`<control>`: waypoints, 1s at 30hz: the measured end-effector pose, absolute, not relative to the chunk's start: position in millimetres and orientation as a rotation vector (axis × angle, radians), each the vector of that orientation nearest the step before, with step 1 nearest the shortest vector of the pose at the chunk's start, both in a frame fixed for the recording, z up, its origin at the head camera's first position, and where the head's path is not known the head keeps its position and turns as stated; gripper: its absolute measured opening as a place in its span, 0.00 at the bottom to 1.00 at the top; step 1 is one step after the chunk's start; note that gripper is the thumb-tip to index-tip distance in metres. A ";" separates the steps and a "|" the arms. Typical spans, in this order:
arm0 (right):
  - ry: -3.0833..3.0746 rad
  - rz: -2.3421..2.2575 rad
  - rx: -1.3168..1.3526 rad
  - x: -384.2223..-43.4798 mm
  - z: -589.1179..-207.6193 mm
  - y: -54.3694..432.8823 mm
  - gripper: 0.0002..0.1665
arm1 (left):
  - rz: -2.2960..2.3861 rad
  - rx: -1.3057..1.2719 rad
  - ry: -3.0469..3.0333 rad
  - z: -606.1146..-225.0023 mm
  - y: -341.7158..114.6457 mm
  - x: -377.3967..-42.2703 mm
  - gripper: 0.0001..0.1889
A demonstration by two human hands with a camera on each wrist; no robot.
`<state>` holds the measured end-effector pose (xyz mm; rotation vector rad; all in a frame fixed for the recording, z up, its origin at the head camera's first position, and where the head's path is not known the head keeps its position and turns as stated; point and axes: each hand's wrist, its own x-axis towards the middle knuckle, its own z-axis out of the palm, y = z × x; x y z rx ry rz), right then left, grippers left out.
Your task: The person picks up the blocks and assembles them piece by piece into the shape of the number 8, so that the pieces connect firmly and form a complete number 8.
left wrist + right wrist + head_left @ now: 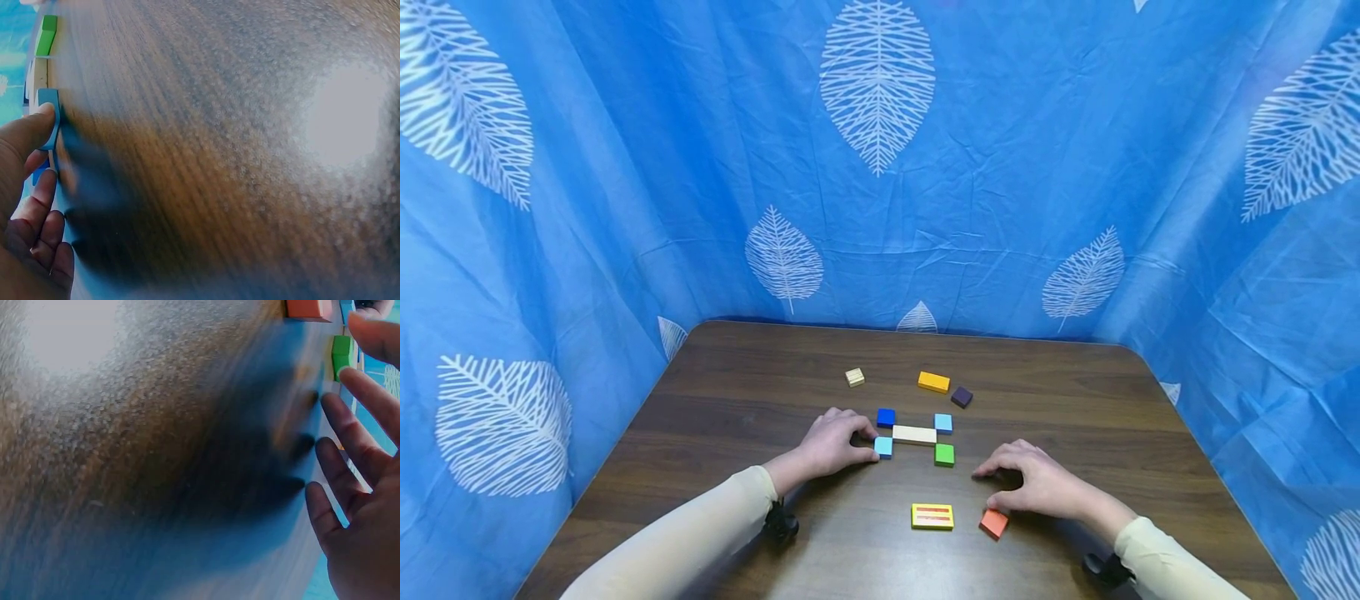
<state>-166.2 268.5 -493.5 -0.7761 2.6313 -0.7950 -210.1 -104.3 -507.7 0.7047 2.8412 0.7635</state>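
Observation:
My left hand [837, 442] pinches a light blue block [883, 447] between thumb and index finger, at the near left end of a cream plank-shaped block [914, 435]. In the left wrist view the thumb lies on that block's face, the other fingers loosely bent. A dark blue block [886, 417] sits at the plank's far left corner, a second light blue block [943, 424] at the far right, and a green block [944, 455] at the near right. My right hand [1037, 481] hovers with spread, relaxed fingers, its thumb beside an orange-red block [994, 523].
Nearer me lies a yellow block with red stripes [932, 517]. Toward the back of the brown table [760, 358] are a small striped cream block [854, 377], an orange-yellow block [934, 382] and a dark purple block [962, 397]. Blue curtain [970, 167] surrounds the table.

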 end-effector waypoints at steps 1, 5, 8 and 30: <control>2.621 -0.788 -0.786 -165.7 -492.6 269.1 0.22 | 0.768 0.704 2.839 -507.5 -104.4 -210.0 0.12; 2.592 -0.763 -0.833 -163.0 -488.8 271.4 0.23 | 0.772 0.700 2.837 -506.3 -104.1 -210.1 0.12; 2.575 -0.748 -0.858 -161.3 -486.7 273.2 0.22 | 0.767 0.697 2.840 -506.0 -103.9 -210.7 0.12; 2.521 -0.768 -0.820 -148.8 -488.2 282.1 0.21 | 0.752 0.699 2.843 -507.9 -104.1 -210.6 0.12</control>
